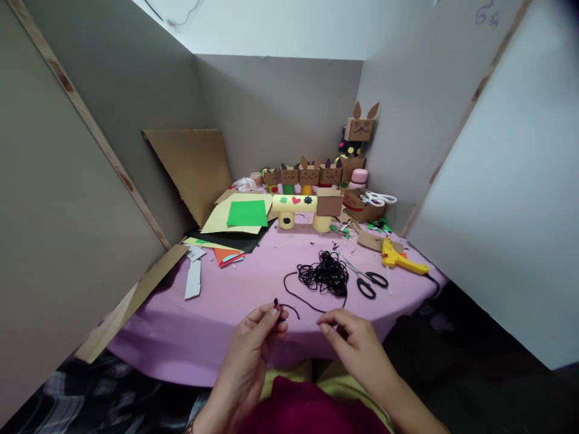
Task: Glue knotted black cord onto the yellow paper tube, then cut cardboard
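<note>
My left hand (pixel 262 328) pinches a short piece of black cord (pixel 292 310) near the table's front edge. A small dark knot or loop stands above the thumb, and a loose end curves to the right. My right hand (pixel 346 334) is beside it with thumb and fingertips together; whatever they may hold is too small to make out. Just beyond the hands lies a tangled heap of black cord (pixel 326 274), one strand looping toward my right fingertips. Black-handled scissors (pixel 367 283) rest partly open right of the heap.
A yellow glue gun (pixel 402 259) lies at the right. Behind the cord stands a yellow tube animal with a cardboard box head (pixel 329 202). Several box-headed figures (pixel 309 175) line the back. Coloured paper sheets (pixel 247 213) are stacked left, near a cardboard strip (pixel 136 301).
</note>
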The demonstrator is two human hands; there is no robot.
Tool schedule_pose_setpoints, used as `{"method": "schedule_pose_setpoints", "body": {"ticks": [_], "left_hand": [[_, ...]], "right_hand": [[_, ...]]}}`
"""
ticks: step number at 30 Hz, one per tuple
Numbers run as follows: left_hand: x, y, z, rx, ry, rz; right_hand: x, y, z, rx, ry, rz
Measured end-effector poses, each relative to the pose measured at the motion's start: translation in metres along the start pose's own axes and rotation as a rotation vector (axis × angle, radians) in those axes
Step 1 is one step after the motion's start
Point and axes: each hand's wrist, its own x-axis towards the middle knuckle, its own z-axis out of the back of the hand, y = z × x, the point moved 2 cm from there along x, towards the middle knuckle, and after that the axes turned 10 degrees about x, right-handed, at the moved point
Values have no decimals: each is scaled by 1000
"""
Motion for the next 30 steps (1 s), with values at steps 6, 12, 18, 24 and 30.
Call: {"method": "schedule_pose_setpoints", "body": {"ticks": [6,12,18,24,30], "left_hand": [[-4,5,-4,54,98,6],[-10,9,-8,-5,96,34],[-11,16,-10,-134,100,67],[-5,13,-6,82,104,-18],[1,11,2,489,101,-223]], "right_hand": [[7,16,-13,302,-21,80],[1,6,-33,585,111,-93],[-8,10,-30,403,68,-15],[-12,17,-28,-189,130,259],[-13,25,-23,-526,152,536]]}}
